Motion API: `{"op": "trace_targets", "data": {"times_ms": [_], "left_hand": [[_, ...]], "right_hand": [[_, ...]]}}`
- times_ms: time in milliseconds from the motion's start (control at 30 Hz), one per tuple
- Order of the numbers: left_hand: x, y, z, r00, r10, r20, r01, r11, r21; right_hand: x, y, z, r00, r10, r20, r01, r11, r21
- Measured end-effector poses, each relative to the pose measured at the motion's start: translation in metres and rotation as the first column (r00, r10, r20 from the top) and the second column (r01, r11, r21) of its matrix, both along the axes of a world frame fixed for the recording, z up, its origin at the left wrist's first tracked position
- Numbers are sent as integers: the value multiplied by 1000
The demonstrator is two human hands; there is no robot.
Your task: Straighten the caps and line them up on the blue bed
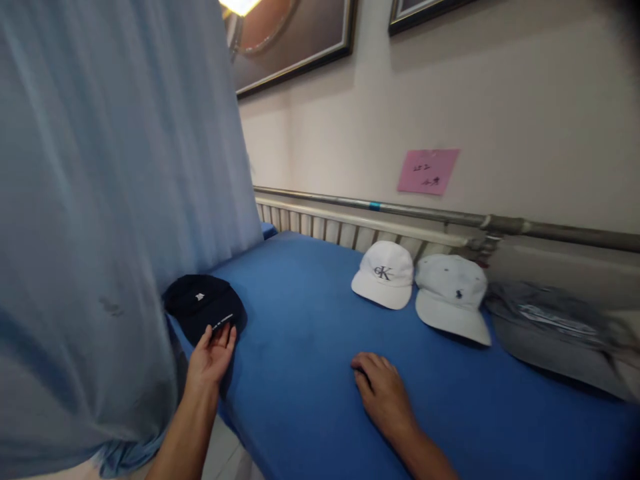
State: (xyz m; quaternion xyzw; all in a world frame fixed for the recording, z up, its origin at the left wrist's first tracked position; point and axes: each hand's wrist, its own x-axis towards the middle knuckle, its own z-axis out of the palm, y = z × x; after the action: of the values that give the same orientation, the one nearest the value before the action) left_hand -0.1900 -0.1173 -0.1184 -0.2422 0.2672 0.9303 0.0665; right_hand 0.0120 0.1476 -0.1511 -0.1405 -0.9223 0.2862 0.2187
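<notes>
One dark cap (193, 300) lies at the left edge of a blue surface (295, 333), the left hand (213, 360) at its brim; whether that grip is closed, the view cannot tell. The right hand (385, 397) rests with its empty grip slightly wide. Light support beneath the brim, without squeezing, would best protect its curve. Some left fingertips are hidden; the grey cap (550, 333), far right, is blurred.

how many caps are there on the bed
4: a black cap at the left edge, by the left hand; a white cap, a pale cap and a gray cap rowed rightward along the wall side.
</notes>
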Motion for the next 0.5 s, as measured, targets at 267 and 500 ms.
{"op": "trace_targets", "data": {"times_ms": [267, 500], "left_hand": [[57, 53, -3, 801, -562, -207, 537, 827, -167], [88, 123, 29, 87, -977, -193, 798, 184, -574]], "right_hand": [[19, 7, 8, 977, -150, -153, 17, 765, -644], [71, 39, 21, 892, -308, -330, -55, 651, -757]]}}
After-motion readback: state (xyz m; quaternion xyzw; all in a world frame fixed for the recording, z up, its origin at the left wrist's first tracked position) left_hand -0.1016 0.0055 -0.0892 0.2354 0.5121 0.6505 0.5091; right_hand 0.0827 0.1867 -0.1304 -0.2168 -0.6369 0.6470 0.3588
